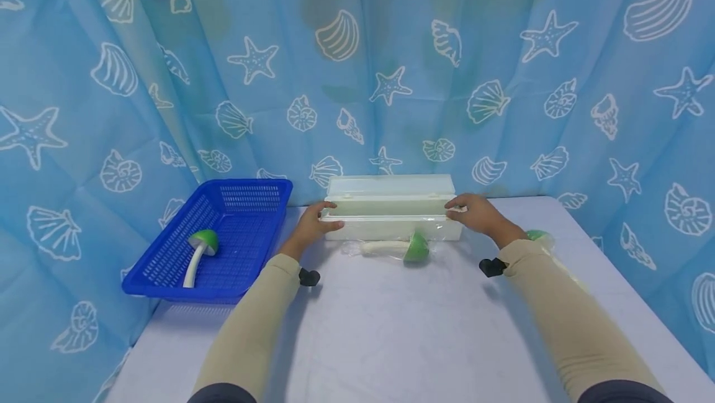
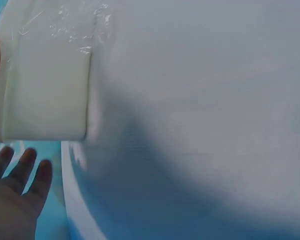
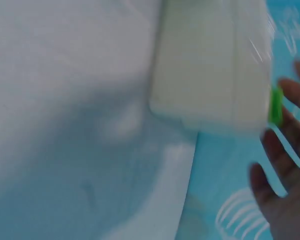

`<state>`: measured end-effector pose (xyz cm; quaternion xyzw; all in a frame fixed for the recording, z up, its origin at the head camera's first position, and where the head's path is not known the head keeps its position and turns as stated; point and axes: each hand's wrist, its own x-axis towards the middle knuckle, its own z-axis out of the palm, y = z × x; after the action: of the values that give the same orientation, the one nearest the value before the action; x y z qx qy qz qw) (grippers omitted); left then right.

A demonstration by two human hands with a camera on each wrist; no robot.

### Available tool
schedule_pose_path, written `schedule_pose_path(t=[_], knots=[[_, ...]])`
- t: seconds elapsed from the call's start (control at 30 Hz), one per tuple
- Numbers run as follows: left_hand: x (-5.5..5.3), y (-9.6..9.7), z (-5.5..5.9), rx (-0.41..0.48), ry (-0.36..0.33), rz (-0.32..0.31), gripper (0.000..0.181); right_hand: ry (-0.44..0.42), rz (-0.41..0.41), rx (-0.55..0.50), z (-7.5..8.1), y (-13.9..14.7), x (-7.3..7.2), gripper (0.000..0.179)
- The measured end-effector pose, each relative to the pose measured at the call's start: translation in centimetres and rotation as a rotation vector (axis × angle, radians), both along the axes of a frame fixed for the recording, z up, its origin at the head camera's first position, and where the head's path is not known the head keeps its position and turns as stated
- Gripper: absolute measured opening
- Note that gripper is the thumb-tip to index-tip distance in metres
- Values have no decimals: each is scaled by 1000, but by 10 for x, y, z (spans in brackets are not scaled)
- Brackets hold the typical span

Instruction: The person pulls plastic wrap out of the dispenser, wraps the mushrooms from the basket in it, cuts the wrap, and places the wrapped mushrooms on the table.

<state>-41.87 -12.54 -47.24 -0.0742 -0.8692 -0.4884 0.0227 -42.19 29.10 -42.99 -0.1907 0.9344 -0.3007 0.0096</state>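
A long white box (image 1: pixel 391 228) stands at the table's far edge, its translucent lid (image 1: pixel 391 185) raised at the back. Clear film covers part of its front. My left hand (image 1: pixel 308 227) is at the box's left end, thumb on the front and other fingers spread loosely. At the right end, my right hand (image 1: pixel 481 215) has its fingers near the top edge. In the right wrist view those fingers are spread beside a small green tab (image 3: pixel 276 106). Before the box lies a film-wrapped, mushroom-shaped item with a green cap (image 1: pixel 416 248) and white stem.
A blue slotted basket (image 1: pixel 262 248) sits at the left, holding another green-capped item (image 1: pixel 205 241) with a white stem. A further green item (image 1: pixel 539 236) lies partly behind my right forearm. A shell-print curtain (image 1: pixel 357 80) hangs behind the white table (image 1: pixel 413 328).
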Motion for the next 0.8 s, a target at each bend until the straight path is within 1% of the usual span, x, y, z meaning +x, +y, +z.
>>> schedule_pose_path(t=[0.03,0.1,0.2,0.27,0.37,0.4,0.43,0.47,0.53,0.63,0.73,0.8], knots=[[0,0,-1,-6,19,9,56,34,13,40,-1,-5,1,37],[0,0,-1,-22,71,27,58,93,39,98,-3,-14,4,38],[3,1,-2,-44,161,59,50,202,65,148,-9,-21,9,29],[6,1,-3,-44,212,68,44,293,74,151,-13,-23,12,19],[12,2,-4,-36,254,75,34,431,88,123,-19,-24,15,8],[13,2,-4,-38,265,71,30,457,89,110,-20,-25,17,7],[14,3,-5,-38,275,66,28,457,86,95,-21,-25,20,6],[16,3,-5,-42,286,62,25,437,81,78,-21,-27,23,6],[19,3,-5,-51,296,55,22,353,71,40,-21,-30,30,6],[23,3,-5,-59,299,48,20,155,73,-48,-21,-36,41,16],[26,4,-4,-70,302,36,19,-13,129,-144,-24,-41,51,30],[28,3,-4,-74,305,28,18,-91,157,-155,-27,-45,56,40]])
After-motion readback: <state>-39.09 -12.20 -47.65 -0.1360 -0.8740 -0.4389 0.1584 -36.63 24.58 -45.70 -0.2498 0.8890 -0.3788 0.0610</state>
